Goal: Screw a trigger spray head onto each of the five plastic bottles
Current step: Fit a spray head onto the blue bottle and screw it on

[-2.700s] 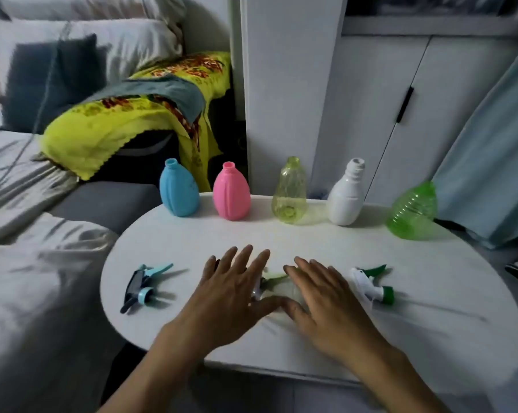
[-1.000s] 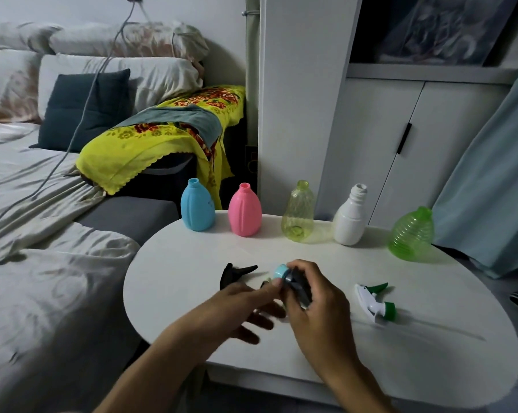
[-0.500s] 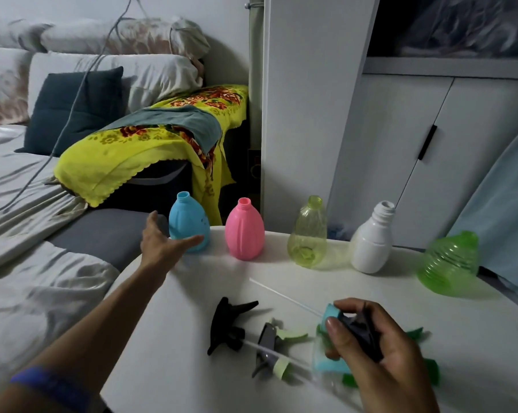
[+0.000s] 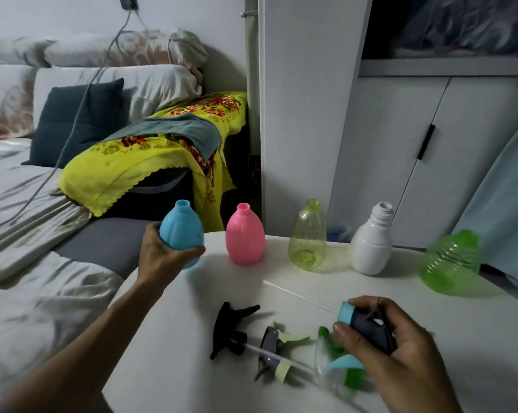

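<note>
White and rounded, the table (image 4: 430, 338) fills the near right of our view, with a bed of grey crumpled sheets (image 4: 28, 263) to the left, pillows (image 4: 117, 81) and a dark cushion (image 4: 78, 120) at the far left, and a yellow flowered cloth (image 4: 138, 165) draped over something dark just beyond the table's far edge. White cupboard doors (image 4: 430, 144) stand at the far right, a pale blue curtain (image 4: 508, 204) beside them. Our left hand (image 4: 165, 257) grips the blue bottle (image 4: 181, 231) low on its body at the table's far left edge, fingers and thumb curled round it; the bottle stands nearly upright, its open neck pointing up, and we cannot tell whether its base touches the table. To its right in a row along the far side stand the pink bottle (image 4: 245, 235), the yellow-green clear bottle (image 4: 308, 238) and the white bottle (image 4: 372, 242), all upright with open necks, then the green ribbed bottle (image 4: 451, 262), tilted. Our right hand (image 4: 400, 353) curls round the dark spray head (image 4: 368, 330) near the table's near edge, its blue collar (image 4: 345, 312) facing far and left, its long axis slanting from near right to far left. On the table just left of that hand lie a black spray head (image 4: 230, 329) and a grey and pale green spray head (image 4: 274, 350), on their sides, and a green one (image 4: 330, 347) is partly hidden under our fingers.
</note>
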The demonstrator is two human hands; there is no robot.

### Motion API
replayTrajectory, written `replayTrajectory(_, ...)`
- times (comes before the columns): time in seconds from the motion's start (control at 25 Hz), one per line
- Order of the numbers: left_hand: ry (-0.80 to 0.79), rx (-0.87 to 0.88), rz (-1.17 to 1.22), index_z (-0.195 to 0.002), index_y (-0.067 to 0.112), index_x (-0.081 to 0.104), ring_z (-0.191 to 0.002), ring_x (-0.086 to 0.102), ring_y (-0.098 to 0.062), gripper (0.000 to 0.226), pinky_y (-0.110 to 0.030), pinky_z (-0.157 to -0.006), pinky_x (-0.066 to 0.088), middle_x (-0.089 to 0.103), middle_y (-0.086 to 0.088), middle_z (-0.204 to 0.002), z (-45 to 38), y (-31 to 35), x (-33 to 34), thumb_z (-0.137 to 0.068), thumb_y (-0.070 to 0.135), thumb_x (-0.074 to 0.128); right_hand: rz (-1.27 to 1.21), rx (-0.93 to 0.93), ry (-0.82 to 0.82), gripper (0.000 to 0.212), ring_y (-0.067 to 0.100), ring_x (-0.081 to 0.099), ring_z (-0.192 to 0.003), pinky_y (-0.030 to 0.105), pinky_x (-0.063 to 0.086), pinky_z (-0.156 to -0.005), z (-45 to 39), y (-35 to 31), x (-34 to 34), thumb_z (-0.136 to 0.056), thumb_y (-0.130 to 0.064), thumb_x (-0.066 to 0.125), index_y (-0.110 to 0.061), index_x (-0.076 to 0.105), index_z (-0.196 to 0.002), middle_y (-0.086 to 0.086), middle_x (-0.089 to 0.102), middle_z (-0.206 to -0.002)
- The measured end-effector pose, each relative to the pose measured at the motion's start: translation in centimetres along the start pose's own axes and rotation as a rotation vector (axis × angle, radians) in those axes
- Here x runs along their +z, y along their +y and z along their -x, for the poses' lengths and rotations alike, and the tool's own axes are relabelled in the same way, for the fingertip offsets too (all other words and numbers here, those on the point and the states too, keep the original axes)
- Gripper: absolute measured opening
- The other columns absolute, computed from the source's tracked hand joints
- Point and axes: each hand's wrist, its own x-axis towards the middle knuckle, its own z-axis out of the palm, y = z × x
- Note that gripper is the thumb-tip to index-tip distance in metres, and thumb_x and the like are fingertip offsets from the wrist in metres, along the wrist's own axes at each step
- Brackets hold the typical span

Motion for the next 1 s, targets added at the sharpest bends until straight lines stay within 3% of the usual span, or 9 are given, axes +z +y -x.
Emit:
replayTrajectory(0.08,-0.060,0.091,-0.042,-0.121,0.029,0.041,-0.096,0.060,-0.021,0.092,-0.029,-0.061,0.053,0.055,0.002,-0.105,2.8,3.0,-2.2,-0.047,0.031,0.096,0.047,-0.087,0.024,0.031,-0.002,0.064,-0.054,0.008,0.048,-0.051,-0.3,-1.4,-2.0,-0.071,0.008,0.080,-0.018,0.069,-0.082,-0.010,0.075,-0.071)
replayTrajectory(0.16,-0.127,0.270,-0.230,-0.126,0.030,0.040,-0.090,0.059,-0.016,0.096,-0.030,-0.063,0.053,0.055,0.007,-0.105,6.4,6.0,-4.2,-0.042,0.044,0.087,0.006,-0.139,0.059,0.036,-0.001,0.067,-0.060,0.011,0.053,-0.055,-0.6,-2.8,-4.5,-0.072,0.005,0.080,-0.024,0.070,-0.090,-0.011,0.075,-0.078)
replayTrajectory(0.24,-0.142,0.505,-0.384,-0.131,0.025,0.041,-0.096,0.057,-0.020,0.097,-0.037,-0.075,0.053,0.056,0.002,-0.115,10.4,7.8,-5.6,-0.045,0.044,0.081,-0.050,-0.191,0.069,0.037,0.002,0.070,-0.073,0.016,0.057,-0.063,-0.3,-3.9,-6.7,-0.068,-0.007,0.081,-0.028,0.069,-0.095,-0.010,0.075,-0.089)
replayTrajectory(0.32,-0.115,0.634,-0.457,-0.134,0.015,0.045,-0.108,0.057,-0.028,0.097,-0.044,-0.087,0.052,0.057,-0.008,-0.126,13.9,8.4,-5.9,-0.048,0.033,0.087,-0.068,-0.197,-0.004,0.035,0.006,0.070,-0.073,0.019,0.058,-0.064,0.3,-4.4,-7.6,-0.065,-0.018,0.079,-0.027,0.068,-0.097,-0.006,0.074,-0.090)
replayTrajectory(0.4,-0.118,0.657,-0.525,-0.134,0.007,0.050,-0.115,0.055,-0.034,0.097,-0.046,-0.096,0.047,0.057,-0.015,-0.132,15.8,8.4,-5.7,-0.049,0.022,0.094,-0.070,-0.178,-0.133,0.034,0.009,0.069,-0.070,0.021,0.058,-0.064,0.7,-4.6,-7.7,-0.065,-0.022,0.079,-0.025,0.068,-0.097,-0.004,0.074,-0.089)
replayTrajectory(0.52,-0.138,0.680,-0.608,-0.135,0.005,0.051,-0.118,0.054,-0.037,0.098,-0.049,-0.094,0.048,0.057,-0.016,-0.134,16.3,7.9,-5.5,-0.048,0.019,0.095,-0.051,-0.174,-0.258,0.035,0.010,0.070,-0.079,0.023,0.058,-0.072,1.1,-4.5,-7.6,-0.067,-0.021,0.078,-0.022,0.068,-0.100,-0.002,0.075,-0.097)
replayTrajectory(0.68,-0.188,0.695,-0.618,-0.135,0.008,0.050,-0.119,0.053,-0.034,0.099,-0.051,-0.093,0.051,0.056,-0.012,-0.136,16.3,7.3,-5.2,-0.047,0.022,0.093,-0.070,-0.175,-0.283,0.038,0.011,0.071,-0.093,0.024,0.057,-0.081,1.3,-4.1,-6.9,-0.067,-0.015,0.078,-0.019,0.066,-0.103,0.001,0.075,-0.103)
replayTrajectory(1.0,-0.280,0.710,-0.640,-0.139,0.009,0.048,-0.123,0.051,-0.033,0.103,-0.049,-0.094,0.050,0.054,-0.012,-0.139,17.6,7.7,-3.9,-0.050,0.028,0.095,-0.020,-0.194,-0.310,0.037,0.013,0.070,-0.093,0.019,0.055,-0.077,1.5,-3.8,-4.7,-0.067,-0.016,0.080,-0.023,0.067,-0.100,0.004,0.072,-0.102)
